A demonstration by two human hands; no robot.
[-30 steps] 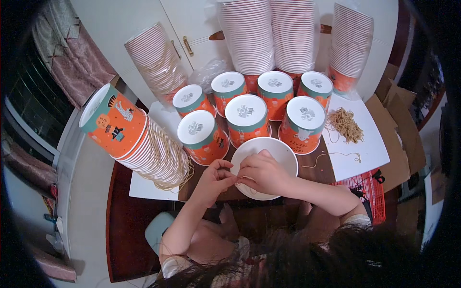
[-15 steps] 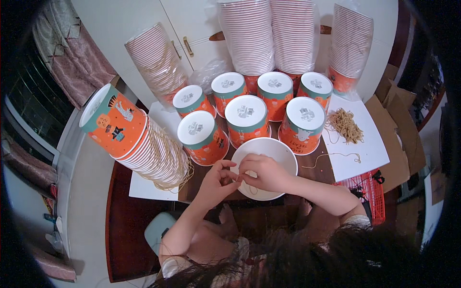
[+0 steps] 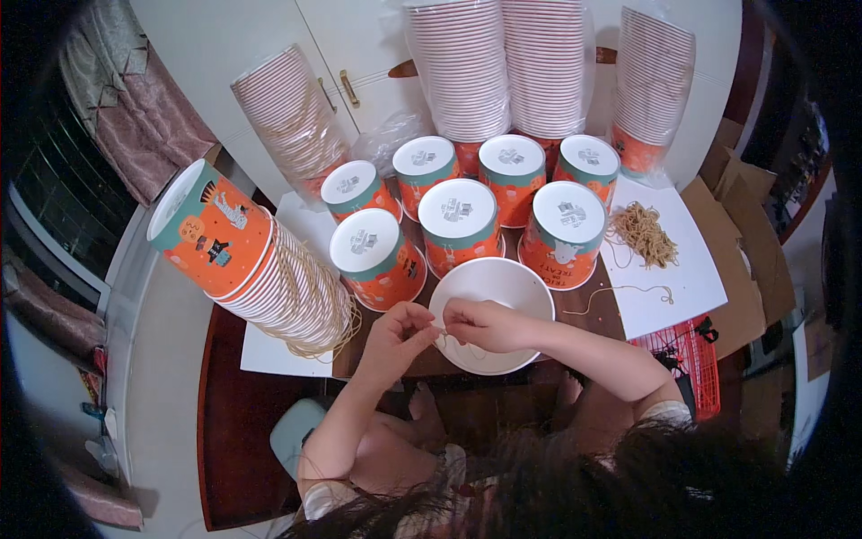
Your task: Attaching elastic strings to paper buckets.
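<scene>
A white paper bucket (image 3: 514,292) stands mouth up in front of me, its inside facing me. My left hand (image 3: 395,343) is at its left rim, thumb and fingertips pinched together on a thin tan cord. My right hand (image 3: 492,325) reaches over the bucket's mouth, and its fingertips pinch the same cord close to the left ones. A bit of the cord (image 3: 452,349) hangs down against the white wall. The fingers hide most of the cord, and any knot in it is too small to make out.
Several orange and green buckets (image 3: 458,208) stand upside down just behind. A leaning nested stack (image 3: 278,292) at left has cords draped over it. Tall bagged stacks (image 3: 458,72) rise at the back. A tangled cord pile (image 3: 645,235) lies on white board at right, above a red basket (image 3: 687,359).
Both hands have shifted slightly left, and the fingertips have drawn a little apart. The left fingers have straightened into a pinch. The bucket has barely moved.
</scene>
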